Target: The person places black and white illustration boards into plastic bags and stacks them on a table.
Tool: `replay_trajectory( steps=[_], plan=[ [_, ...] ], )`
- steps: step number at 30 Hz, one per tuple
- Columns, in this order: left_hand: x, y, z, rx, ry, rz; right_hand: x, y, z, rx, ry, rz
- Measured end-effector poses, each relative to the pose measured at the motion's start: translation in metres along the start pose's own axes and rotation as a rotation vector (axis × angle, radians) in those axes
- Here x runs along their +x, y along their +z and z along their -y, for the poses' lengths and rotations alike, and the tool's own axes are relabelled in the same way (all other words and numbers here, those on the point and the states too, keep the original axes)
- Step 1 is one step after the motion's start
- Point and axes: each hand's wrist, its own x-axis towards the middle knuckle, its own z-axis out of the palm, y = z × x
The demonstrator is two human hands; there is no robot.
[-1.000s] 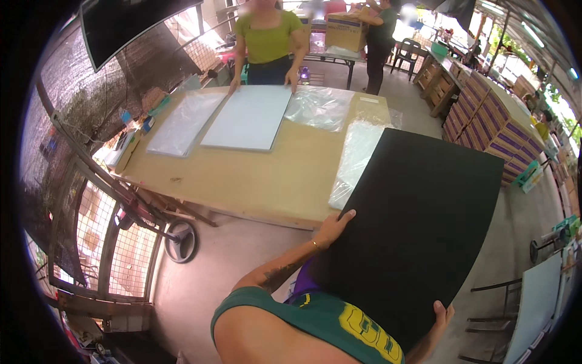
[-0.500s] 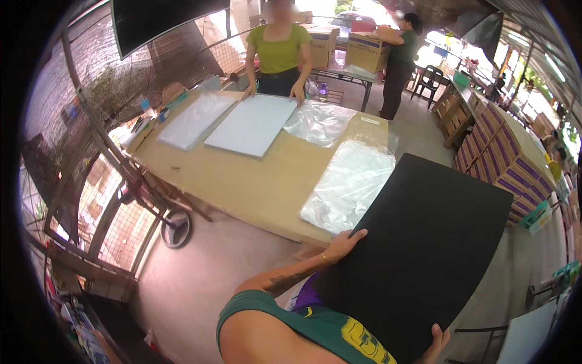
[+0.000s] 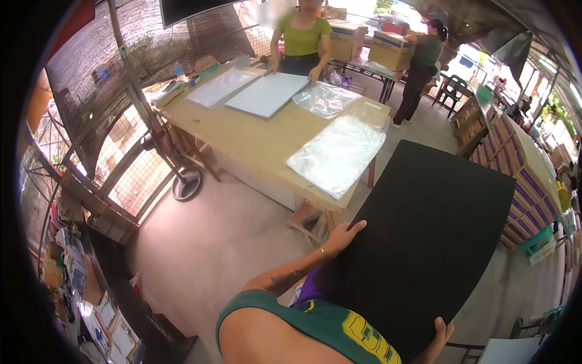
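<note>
A large flat black board [image 3: 424,242] is held in front of my body, its surface facing up toward the camera. My left hand [image 3: 344,238] grips its left edge, with the thumb on top and the other fingers mostly hidden beneath. At the lower right edge my right hand [image 3: 441,335] is closed on the same board, with only part of the hand showing. The board is apart from the wooden table [image 3: 242,134] ahead. On the near right end of that table lies a stack of clear plastic sheets [image 3: 339,155].
A person in a yellow-green top [image 3: 301,36] stands behind the table, hands on a white board [image 3: 267,95]. Another person [image 3: 424,60] is by cardboard boxes [image 3: 391,51] farther back. Stacked cartons [image 3: 521,176] stand right. A dark bench [image 3: 115,297] runs along the left.
The table and its contents have shifted up and left in view, leaving a gap between table and black board. Both my hands keep their hold on the board.
</note>
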Motion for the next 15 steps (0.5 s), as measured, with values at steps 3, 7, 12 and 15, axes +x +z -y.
replay_trajectory(
  steps=[3, 7, 12, 15],
  plan=[
    [0.002, 0.023, 0.009, 0.016, -0.02, 0.028, -0.015, 0.004, 0.026, 0.088, 0.048, -0.126],
    [0.002, 0.06, -0.003, 0.012, 0.018, 0.054, -0.002, -0.045, 0.009, 0.053, 0.0, -0.114],
    [0.023, 0.117, -0.006, 0.031, 0.042, 0.11, 0.018, -0.087, 0.003, 0.024, -0.022, -0.147],
    [0.038, 0.159, -0.012, 0.016, -0.007, 0.182, 0.03, -0.102, 0.007, 0.057, -0.016, -0.246]
  ],
)
